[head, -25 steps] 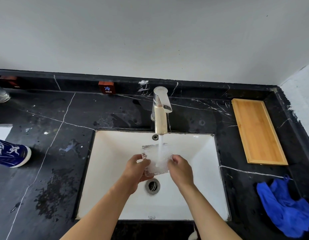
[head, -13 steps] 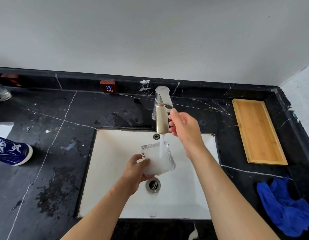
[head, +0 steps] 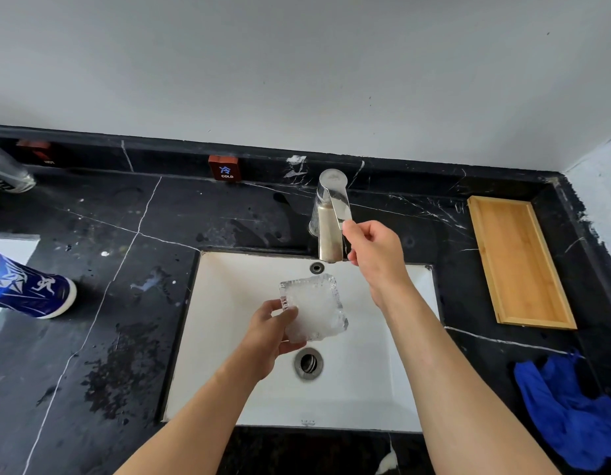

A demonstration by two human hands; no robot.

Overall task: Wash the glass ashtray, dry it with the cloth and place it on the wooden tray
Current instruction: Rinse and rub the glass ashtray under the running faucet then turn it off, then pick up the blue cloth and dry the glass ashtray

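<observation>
My left hand [head: 269,332] grips the square glass ashtray [head: 316,305] by its near left corner and holds it tilted over the white sink [head: 228,337], below the spout. No water stream shows from the faucet [head: 329,231]. My right hand [head: 376,253] pinches the tip of the faucet's lever handle. The wooden tray [head: 518,260] lies on the black counter at the right, with nothing on it. The crumpled blue cloth [head: 571,406] lies at the counter's near right.
The sink drain [head: 309,363] sits just below the ashtray. A blue printed can [head: 30,291] lies on its side at the left. A red COLD label [head: 224,169] is on the backsplash. A wet patch [head: 122,365] darkens the counter left of the sink.
My right hand left the ashtray and rose to the faucet handle, now pinching it. The water stream seen earlier has stopped. My left hand alone keeps the ashtray.
</observation>
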